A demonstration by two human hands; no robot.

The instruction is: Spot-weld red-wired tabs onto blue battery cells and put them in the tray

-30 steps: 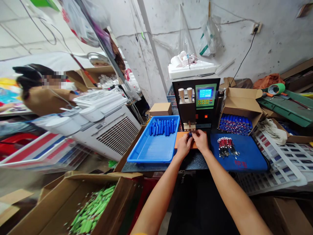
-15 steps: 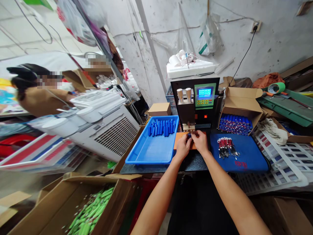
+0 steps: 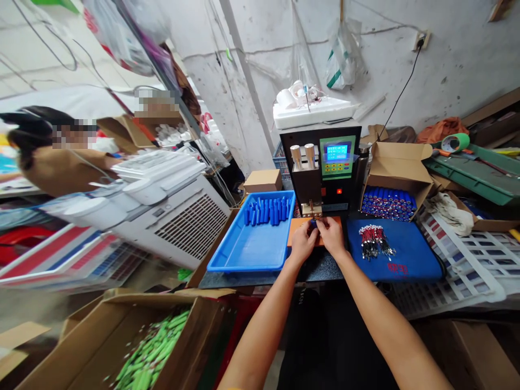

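Note:
Just in front of the electrodes point(image 3: 312, 207) of a black spot welder point(image 3: 303, 187), a small part of a blue battery cell point(image 3: 312, 222) shows between my fingers. My left hand point(image 3: 303, 240) is closed on the cell from the left. From the right, my right hand point(image 3: 331, 234) pinches at the cell's end; what lies between its fingertips is too small to make out. Both hands are over an orange block point(image 3: 292, 229). Left of them, a blue tray point(image 3: 247, 252) holds several blue cells point(image 3: 268, 211). Red and black wire leads point(image 3: 374, 241) lie on a blue mat point(image 3: 422, 254) to the right.
An open carton point(image 3: 400, 176) of blue cells stands behind the mat. White plastic crates point(image 3: 483, 271) are at the right. Below left is a cardboard box point(image 3: 81, 346) with green pieces point(image 3: 156, 346). A white air cooler point(image 3: 182, 216) and another person point(image 3: 60, 168) are farther left.
My hands have drawn back slightly from the electrodes, and a little more of the blue cell shows between them. The whole view has shifted slightly.

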